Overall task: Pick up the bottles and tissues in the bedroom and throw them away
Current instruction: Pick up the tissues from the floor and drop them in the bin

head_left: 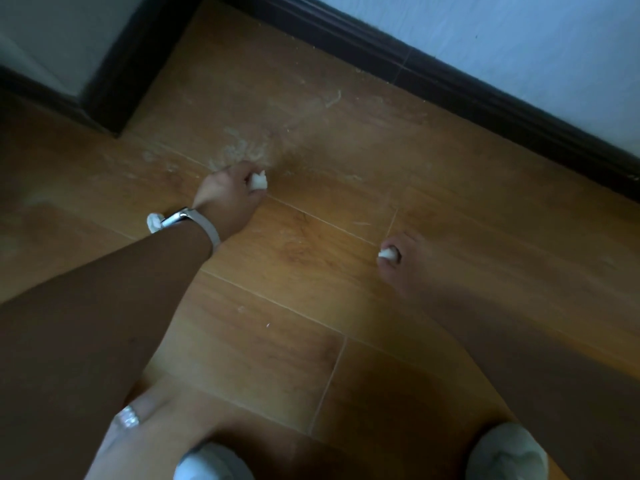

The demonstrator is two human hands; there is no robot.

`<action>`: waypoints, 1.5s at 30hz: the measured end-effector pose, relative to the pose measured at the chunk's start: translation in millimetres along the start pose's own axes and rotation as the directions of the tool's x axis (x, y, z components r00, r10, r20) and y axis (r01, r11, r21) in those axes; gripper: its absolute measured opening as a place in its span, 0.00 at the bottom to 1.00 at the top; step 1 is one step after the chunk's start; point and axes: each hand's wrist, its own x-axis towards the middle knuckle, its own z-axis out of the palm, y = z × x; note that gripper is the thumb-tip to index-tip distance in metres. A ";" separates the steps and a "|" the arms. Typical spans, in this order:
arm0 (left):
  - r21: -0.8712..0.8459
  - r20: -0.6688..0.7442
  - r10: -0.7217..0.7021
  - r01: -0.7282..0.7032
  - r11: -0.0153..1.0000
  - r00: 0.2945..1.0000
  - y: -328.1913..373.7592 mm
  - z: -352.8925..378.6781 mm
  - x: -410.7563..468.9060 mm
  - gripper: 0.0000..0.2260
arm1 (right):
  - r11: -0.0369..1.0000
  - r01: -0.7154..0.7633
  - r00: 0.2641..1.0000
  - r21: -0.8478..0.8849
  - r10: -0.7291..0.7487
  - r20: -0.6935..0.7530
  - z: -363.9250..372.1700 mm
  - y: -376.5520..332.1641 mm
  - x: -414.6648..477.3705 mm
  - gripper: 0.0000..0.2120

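While the head camera looks down: both arms stretch to the wooden floor [311, 289], and we're low!
Left grip [228, 192]: clenched round a white tissue wad [259, 181], which pokes out at the front of it, right down at the floor.
Watch [188, 220]: strapped on the wrist just behind the left grip.
Second tissue [153, 223]: lying on the floor left of that wrist, partly hidden by the watch.
Right grip [401, 265]: pinching a small tissue scrap [384, 254] at its left edge; blurred, mind you.
Shoes [509, 452]: pale pair, well behind both grips, at the bottom edge.
Skirting board [450, 74]: dark, far ahead of the grips, beneath the wall.
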 end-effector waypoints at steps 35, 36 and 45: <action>-0.237 -0.224 -0.138 0.083 0.968 0.965 394.2 -454.6 -360.2 0.09 | 0.791 0.602 0.799 0.110 -0.598 -0.071 -517.7 -321.3 -258.2 0.07; -0.236 -0.227 -0.121 0.066 0.970 0.966 411.9 -463.5 -365.5 0.08 | 0.787 0.608 0.794 0.109 -0.603 -0.077 -536.7 -320.3 -264.1 0.07; -0.161 -0.246 0.077 -0.119 0.980 0.966 559.1 -514.7 -383.3 0.08 | 0.841 0.536 0.828 0.065 -0.511 -0.230 -684.4 -265.2 -311.3 0.08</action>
